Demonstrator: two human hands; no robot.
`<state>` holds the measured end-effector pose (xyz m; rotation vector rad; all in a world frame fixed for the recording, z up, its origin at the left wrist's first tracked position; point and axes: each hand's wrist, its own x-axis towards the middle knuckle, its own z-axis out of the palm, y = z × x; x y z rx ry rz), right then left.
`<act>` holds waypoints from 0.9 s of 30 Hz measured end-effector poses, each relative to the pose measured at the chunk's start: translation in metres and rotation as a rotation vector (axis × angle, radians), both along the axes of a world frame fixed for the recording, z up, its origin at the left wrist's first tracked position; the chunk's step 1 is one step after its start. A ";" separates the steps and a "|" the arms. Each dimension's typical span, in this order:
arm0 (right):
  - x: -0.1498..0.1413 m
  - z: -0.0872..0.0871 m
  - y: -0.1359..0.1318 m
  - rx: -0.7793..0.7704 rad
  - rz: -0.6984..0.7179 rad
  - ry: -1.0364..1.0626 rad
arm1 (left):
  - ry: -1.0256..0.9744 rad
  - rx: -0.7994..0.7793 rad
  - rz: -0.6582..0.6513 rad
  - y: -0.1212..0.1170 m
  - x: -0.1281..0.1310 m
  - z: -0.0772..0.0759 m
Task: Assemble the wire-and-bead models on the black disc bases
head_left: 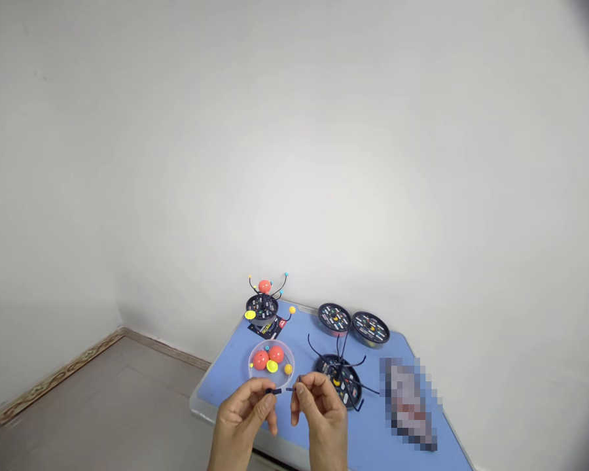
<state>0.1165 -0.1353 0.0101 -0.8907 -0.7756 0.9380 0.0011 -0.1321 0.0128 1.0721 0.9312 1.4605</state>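
Above the table's near edge, my left hand (243,413) pinches a short black plastic piece (277,391) between thumb and forefinger. Facing it, my right hand (322,411) is closed on a thin black rod (290,389), whose tip points at the black piece; I cannot tell whether they touch. Behind my right hand, a round black base (354,386) printed with small pictures carries several curved black arms around a centre post. Just beyond my left hand stands a clear round bowl (250,367) with red balls (260,360), yellow pieces and a small blue one.
At the back left of the blue table (226,366) stands an assembled planet model (264,287) with coloured balls on arms, beside a dark printed card (265,328). Two more round bases (334,318) sit along the back. A blurred-out package (410,405) lies at the right.
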 end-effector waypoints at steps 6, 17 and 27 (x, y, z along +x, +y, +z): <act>0.013 -0.005 -0.003 -0.014 0.007 0.024 | 0.012 0.005 -0.046 0.003 0.000 -0.004; 0.039 -0.009 -0.005 -0.099 0.282 0.310 | 0.023 -0.049 -0.110 0.007 0.013 0.005; 0.036 -0.013 -0.009 -0.046 0.226 0.102 | 0.080 0.051 -0.105 0.004 0.012 0.001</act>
